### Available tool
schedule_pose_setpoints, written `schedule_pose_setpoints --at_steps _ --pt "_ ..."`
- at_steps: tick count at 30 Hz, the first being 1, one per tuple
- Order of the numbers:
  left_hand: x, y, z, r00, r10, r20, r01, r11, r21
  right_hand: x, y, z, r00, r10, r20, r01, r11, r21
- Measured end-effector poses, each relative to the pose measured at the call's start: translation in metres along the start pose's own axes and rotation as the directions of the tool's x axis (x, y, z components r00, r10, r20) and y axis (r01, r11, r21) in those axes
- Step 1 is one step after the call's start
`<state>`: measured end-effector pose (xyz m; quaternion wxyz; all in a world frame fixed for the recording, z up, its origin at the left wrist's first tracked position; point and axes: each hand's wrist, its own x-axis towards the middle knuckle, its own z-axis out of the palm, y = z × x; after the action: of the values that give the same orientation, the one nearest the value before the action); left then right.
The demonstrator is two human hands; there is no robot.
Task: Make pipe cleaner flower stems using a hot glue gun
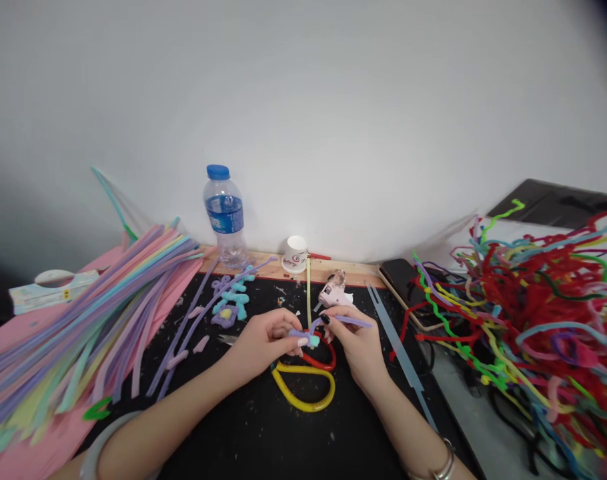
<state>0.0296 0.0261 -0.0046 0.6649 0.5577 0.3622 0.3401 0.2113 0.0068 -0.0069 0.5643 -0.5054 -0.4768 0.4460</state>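
Near the middle of the black mat (263,440), my left hand (276,340) pinches a small piece of purple and teal pipe cleaner (312,341). My right hand (347,337) holds a purple pipe cleaner strand (351,321) between thumb and fingers; the strand joins the small piece and its end sticks out to the right. Just beneath both hands lie scissors with yellow and red handles (303,406), the red loop partly covered. Left of my hands rests a finished-looking teal and purple pipe cleaner shape (226,315) with a yellow centre.
A water bottle (225,220), a paper cup (295,255) and a pink glue gun (333,291) stand or lie behind my hands. Pastel pipe cleaners (128,293) spread at left. A tangled colourful heap (538,300), a phone (408,287) and a translucent strip (391,333) are at right.
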Motion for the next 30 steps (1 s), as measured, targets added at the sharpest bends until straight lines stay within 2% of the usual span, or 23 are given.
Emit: schedule_pose_setpoints --at_steps 7,15,24,30 --pt "0.0006 -0.0044 -0.0020 0.998 0.029 -0.048 -0.024 0.995 0.095 -0.0015 0.0001 -0.0011 0.999 -0.030 0.031 0.032 0.998 -0.055" --pt "0.0011 -0.0051 -0.0042 0.995 0.016 -0.100 0.001 0.985 0.171 -0.0021 -0.0052 0.0019 0.996 -0.034 0.087 0.039 0.997 -0.060" --pt "0.0032 -0.0066 -0.0054 0.997 0.075 -0.020 -0.073 0.991 0.109 -0.0013 -0.0008 0.0002 0.994 -0.062 0.089 0.065 0.997 -0.030" --pt "0.0021 -0.0046 -0.0067 0.998 0.058 0.006 -0.058 0.995 0.084 -0.0010 0.0009 0.0006 0.995 -0.042 0.091 0.044 0.999 -0.025"
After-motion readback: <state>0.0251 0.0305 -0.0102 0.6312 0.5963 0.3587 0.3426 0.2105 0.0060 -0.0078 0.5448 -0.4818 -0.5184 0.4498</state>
